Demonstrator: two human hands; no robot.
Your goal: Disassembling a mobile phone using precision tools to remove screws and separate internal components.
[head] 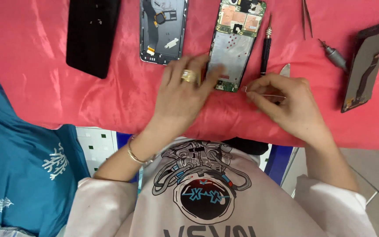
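A phone frame with a bare circuit board (235,41) lies on the red cloth (44,87) at the top centre. My left hand (185,94), with a gold ring, rests flat on the cloth with its fingers apart and its fingertips touching the frame's lower left edge. My right hand (286,103) sits just right of the frame's lower end and pinches a thin metal pin tool (264,94) between thumb and fingers. A black screwdriver (265,48) lies beside the frame's right edge.
A black phone screen (92,35) and a grey back housing (163,28) lie to the left. Tweezers (306,19), a small metal driver bit (335,56) and another screen part (367,66) lie to the right. A teal cloth (18,166) hangs at the lower left.
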